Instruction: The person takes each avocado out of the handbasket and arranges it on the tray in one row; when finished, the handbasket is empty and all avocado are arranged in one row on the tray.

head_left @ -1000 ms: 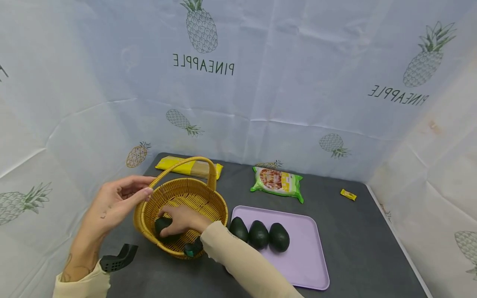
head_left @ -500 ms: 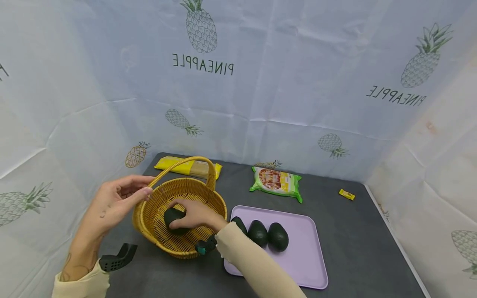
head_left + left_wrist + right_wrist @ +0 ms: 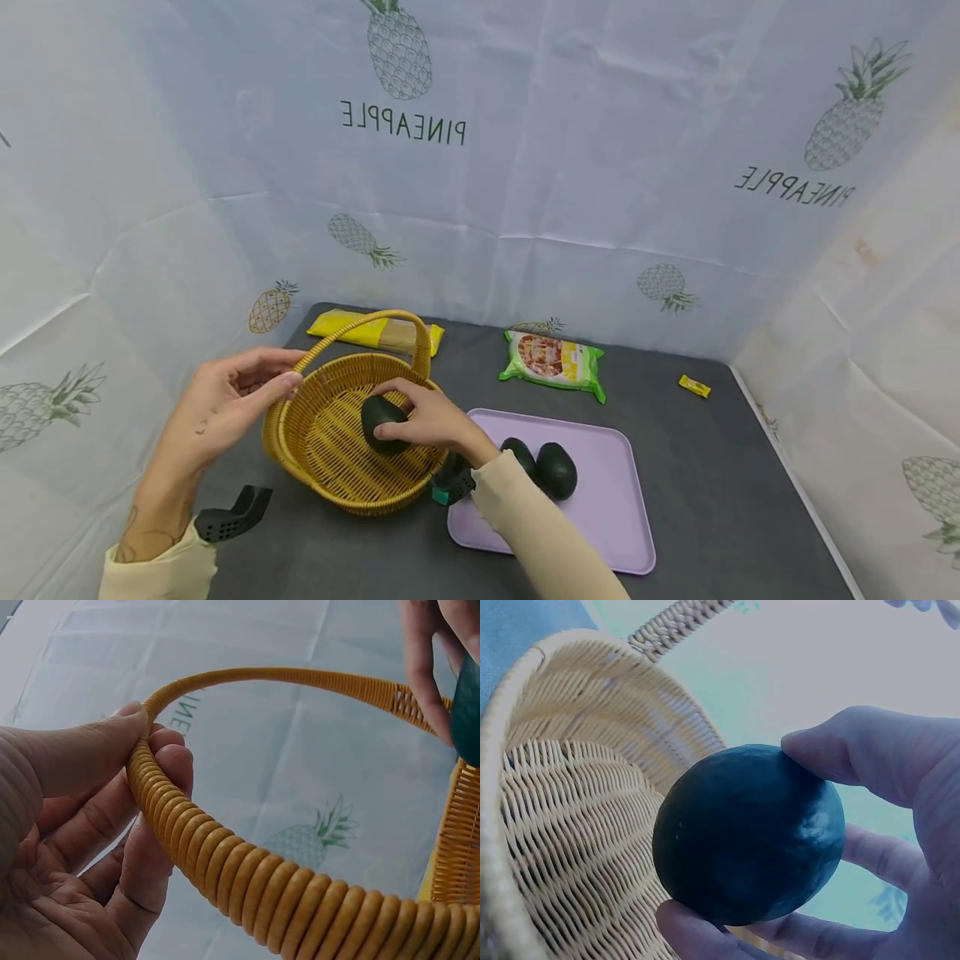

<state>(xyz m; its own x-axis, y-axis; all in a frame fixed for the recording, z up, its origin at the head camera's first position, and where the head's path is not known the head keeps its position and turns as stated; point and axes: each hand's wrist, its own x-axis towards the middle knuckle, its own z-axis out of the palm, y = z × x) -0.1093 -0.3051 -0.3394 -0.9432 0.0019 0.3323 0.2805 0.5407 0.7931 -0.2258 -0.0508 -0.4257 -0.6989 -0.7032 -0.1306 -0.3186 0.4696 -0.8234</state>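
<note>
My left hand (image 3: pixel 225 408) pinches the wrapped handle (image 3: pixel 225 862) of a round yellow wicker basket (image 3: pixel 337 467) between thumb and fingers. A dark green avocado (image 3: pixel 381 425) is in my right hand (image 3: pixel 435 417), over the inside of the basket near its right side. In the right wrist view, thumb and fingers curl round that avocado (image 3: pixel 746 836), and the woven basket floor (image 3: pixel 577 847) beside it is bare. On a lilac tray (image 3: pixel 607 517) to the right lie dark avocados (image 3: pixel 557 471); two show, and my right forearm covers part of the tray.
Behind the basket lies a yellow packet (image 3: pixel 360 329). A green-and-white food packet (image 3: pixel 551 360) is behind the tray, and a small yellow wrapped piece (image 3: pixel 694 386) sits far right. Pineapple-print cloth (image 3: pixel 487 167) encloses the dark table (image 3: pixel 720 500).
My right hand has lifted the avocado from the basket's floor and carried it to the right. My left hand still holds the handle. The right sleeve covers more of the avocados on the tray.
</note>
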